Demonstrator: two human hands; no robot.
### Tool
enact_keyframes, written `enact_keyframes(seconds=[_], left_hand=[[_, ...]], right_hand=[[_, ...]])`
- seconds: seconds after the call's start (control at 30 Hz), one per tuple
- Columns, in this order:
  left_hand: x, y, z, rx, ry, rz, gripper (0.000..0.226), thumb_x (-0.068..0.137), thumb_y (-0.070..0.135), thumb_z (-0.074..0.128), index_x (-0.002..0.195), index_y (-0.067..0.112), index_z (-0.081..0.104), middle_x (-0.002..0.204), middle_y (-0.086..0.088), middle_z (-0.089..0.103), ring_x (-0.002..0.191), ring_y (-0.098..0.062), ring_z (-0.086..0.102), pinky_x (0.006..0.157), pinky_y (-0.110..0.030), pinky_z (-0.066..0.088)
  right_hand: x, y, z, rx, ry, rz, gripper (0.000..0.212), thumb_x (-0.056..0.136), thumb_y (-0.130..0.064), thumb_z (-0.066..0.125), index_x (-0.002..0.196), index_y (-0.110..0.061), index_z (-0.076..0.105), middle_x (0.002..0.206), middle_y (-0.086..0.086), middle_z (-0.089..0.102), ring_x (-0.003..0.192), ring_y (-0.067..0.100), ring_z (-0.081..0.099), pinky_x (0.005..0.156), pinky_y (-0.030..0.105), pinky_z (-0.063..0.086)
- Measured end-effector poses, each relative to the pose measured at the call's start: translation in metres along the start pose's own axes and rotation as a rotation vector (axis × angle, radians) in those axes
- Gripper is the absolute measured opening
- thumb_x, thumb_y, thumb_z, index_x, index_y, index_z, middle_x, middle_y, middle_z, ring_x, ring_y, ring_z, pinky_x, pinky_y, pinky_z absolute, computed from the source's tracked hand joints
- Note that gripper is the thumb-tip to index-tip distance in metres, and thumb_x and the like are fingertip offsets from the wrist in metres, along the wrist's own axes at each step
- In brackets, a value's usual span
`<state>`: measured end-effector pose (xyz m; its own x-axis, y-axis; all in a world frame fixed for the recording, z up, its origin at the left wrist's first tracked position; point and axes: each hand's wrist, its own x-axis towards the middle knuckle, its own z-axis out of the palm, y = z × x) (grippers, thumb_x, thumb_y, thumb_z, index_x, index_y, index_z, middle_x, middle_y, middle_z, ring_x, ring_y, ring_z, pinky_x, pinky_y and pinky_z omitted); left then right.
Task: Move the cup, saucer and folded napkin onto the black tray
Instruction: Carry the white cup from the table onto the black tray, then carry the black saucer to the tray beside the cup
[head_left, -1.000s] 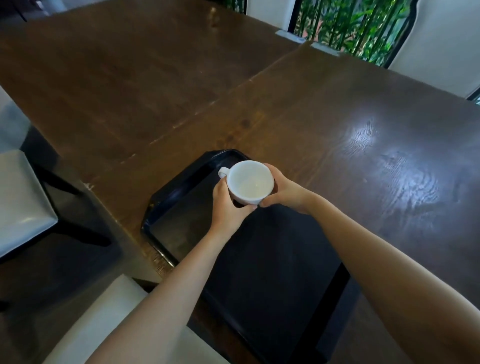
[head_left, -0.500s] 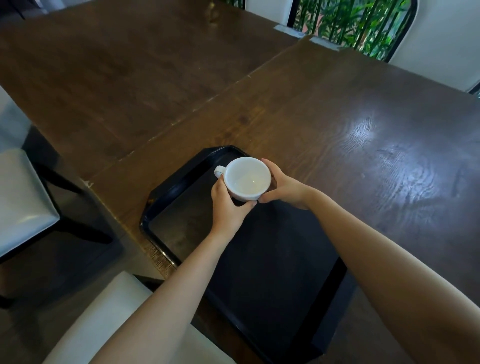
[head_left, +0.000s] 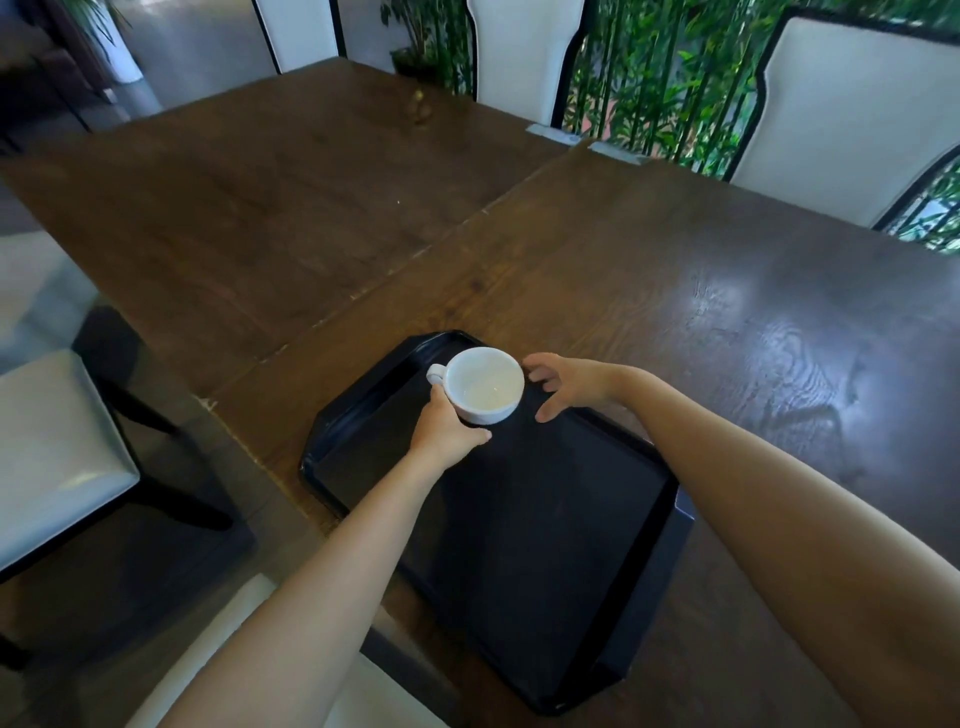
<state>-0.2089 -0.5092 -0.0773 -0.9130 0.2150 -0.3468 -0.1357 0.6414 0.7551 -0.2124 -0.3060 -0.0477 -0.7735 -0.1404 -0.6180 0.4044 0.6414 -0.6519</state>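
Setting: dark brown wooden bench (head_left: 649, 291), white chairs and green bamboo behind.
Cup: empty white ceramic cup (head_left: 484, 384) at the far corner of the black plastic tray (head_left: 519, 525); whether it has touched down, I cannot tell.
Left hand (head_left: 447, 431): fingers clamped on the cup's near side.
Right hand (head_left: 566, 383): fingers spread, just clear of the cup.
Risk: one-sided grip could tip it against the tray rim.
Saucer, napkin: not in view.

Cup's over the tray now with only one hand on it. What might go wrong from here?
1. Only the left hand grips the white cup; the right hand is open beside it, so the cup may slip or tip.
2. The cup is near the black tray far corner; it could land on the raised rim and sit tilted.
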Motion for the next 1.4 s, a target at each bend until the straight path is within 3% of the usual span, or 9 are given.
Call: enact_keyframes(seconds=[0.4,0.47,0.5,0.53,0.57,0.63,0.93,1.13,1.4], left_hand=[[-0.024,0.080,-0.057,0.597,-0.175,0.082,0.051,0.087,0.033,0.055,0.130,0.008,0.044,0.132,-0.010,0.051,0.111,-0.026,0.052,0.080,-0.034,0.042],[-0.031,0.105,-0.055,0.669,-0.234,0.128,0.040,0.089,0.034,0.051,0.121,0.010,0.051,0.117,-0.013,0.056,0.098,-0.024,0.053,0.073,-0.032,0.038],[-0.034,0.117,-0.052,0.702,-0.255,0.153,0.037,0.090,0.034,0.049,0.117,0.009,0.054,0.096,0.003,0.042,0.097,-0.025,0.054,0.071,-0.030,0.037],[-0.036,0.131,-0.046,0.741,-0.270,0.188,0.043,0.091,0.036,0.048,0.122,0.006,0.053,0.140,-0.011,0.034,0.107,-0.027,0.054,0.075,-0.031,0.040],[-0.038,0.143,-0.040,0.763,-0.286,0.207,0.050,0.092,0.038,0.047,0.130,0.007,0.048,0.132,-0.014,0.052,0.120,-0.027,0.049,0.085,-0.032,0.042],[-0.044,0.163,-0.028,0.768,-0.320,0.222,0.056,0.092,0.040,0.048,0.139,0.010,0.040,0.146,-0.007,0.041,0.129,-0.025,0.043,0.094,-0.033,0.041],[-0.081,0.268,0.067,0.876,-0.452,0.427,0.052,0.094,0.038,0.047,0.136,0.008,0.044,0.140,-0.009,0.047,0.119,-0.028,0.052,0.086,-0.035,0.049],[-0.117,0.322,0.141,0.953,-0.497,0.606,0.048,0.091,0.039,0.050,0.126,0.006,0.054,0.121,-0.016,0.059,0.091,-0.026,0.055,0.081,-0.039,0.053],[-0.167,0.376,0.227,0.990,-0.570,0.776,0.045,0.089,0.041,0.050,0.121,0.009,0.057,0.121,-0.014,0.061,0.104,-0.030,0.062,0.081,-0.040,0.054]], right_hand=[[-0.086,-0.031,-0.055,-0.335,-0.007,0.121,0.076,0.082,-0.022,0.067,0.145,-0.024,0.026,0.149,0.001,0.036,0.134,0.024,0.037,0.107,0.041,0.038],[-0.104,-0.030,-0.067,-0.345,0.006,0.140,0.075,0.082,-0.023,0.068,0.145,-0.024,0.027,0.148,0.002,0.038,0.134,0.024,0.037,0.107,0.042,0.039],[-0.113,-0.028,-0.072,-0.338,0.014,0.148,0.075,0.082,-0.024,0.068,0.145,-0.024,0.027,0.148,0.002,0.038,0.134,0.024,0.037,0.107,0.043,0.038],[-0.126,-0.024,-0.078,-0.329,0.036,0.155,0.075,0.081,-0.025,0.069,0.144,-0.025,0.028,0.148,0.002,0.038,0.134,0.023,0.038,0.107,0.043,0.039],[-0.136,-0.021,-0.084,-0.325,0.052,0.164,0.075,0.081,-0.025,0.069,0.144,-0.025,0.029,0.148,0.002,0.038,0.134,0.023,0.038,0.107,0.043,0.039],[-0.151,-0.013,-0.093,-0.322,0.088,0.183,0.075,0.080,-0.027,0.070,0.144,-0.025,0.029,0.148,0.002,0.038,0.134,0.023,0.038,0.106,0.042,0.040],[-0.265,0.067,-0.132,-0.294,0.267,0.356,0.072,0.081,-0.029,0.068,0.143,-0.023,0.031,0.145,0.005,0.040,0.129,0.023,0.044,0.102,0.046,0.043],[-0.348,0.134,-0.145,-0.236,0.358,0.490,0.070,0.082,-0.029,0.068,0.142,-0.026,0.032,0.143,0.006,0.044,0.128,0.023,0.045,0.102,0.045,0.044],[-0.434,0.211,-0.145,-0.118,0.454,0.612,0.076,0.077,-0.036,0.071,0.142,-0.027,0.033,0.142,0.003,0.044,0.127,0.020,0.045,0.100,0.043,0.047]])
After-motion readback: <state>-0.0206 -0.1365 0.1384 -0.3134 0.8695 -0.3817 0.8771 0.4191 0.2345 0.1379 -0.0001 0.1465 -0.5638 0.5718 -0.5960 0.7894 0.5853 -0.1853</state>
